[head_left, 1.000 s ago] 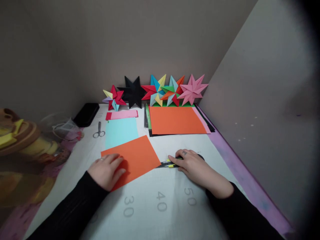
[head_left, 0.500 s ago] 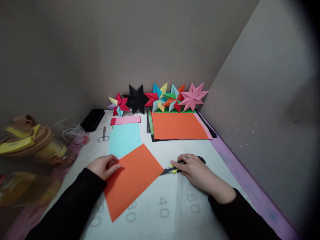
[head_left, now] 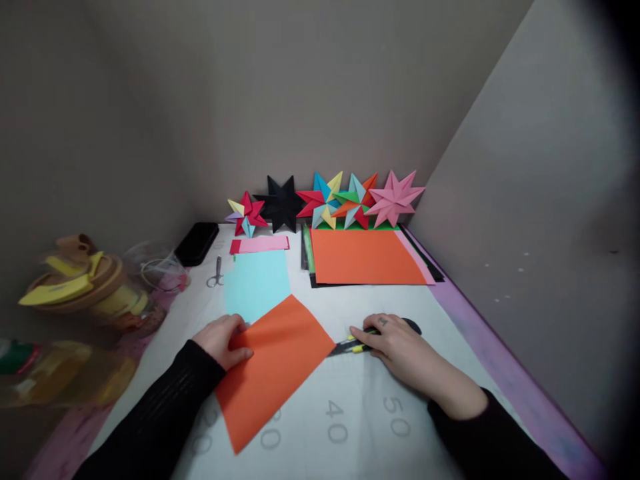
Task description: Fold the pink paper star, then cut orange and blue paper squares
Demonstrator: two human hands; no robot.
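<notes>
The orange sheet lies flat on the worktop, turned askew: its long axis runs from the near left corner up toward the far right, one corner pointing at the cutter. The left hand rests on the sheet's far left edge, fingers curled loosely with the tips pressing the paper down. The right hand lies flat over a black and yellow cutter, fingers closed together on top of it; the cutter lies almost level, its tip just beside the sheet's right corner.

The worktop is covered by a pale mat printed with grey numbers and edged in purple, set into a corner of grey walls. A light blue sheet lies just behind the orange one, with small scissors to its left and a pink strip beyond. A stack of coloured paper, orange on top, sits at the far right. Folded paper stars lean against the back wall. A black case lies at the far left. Blurred at the left edge stand a clear container, contents unclear, and yellow-brown items.
</notes>
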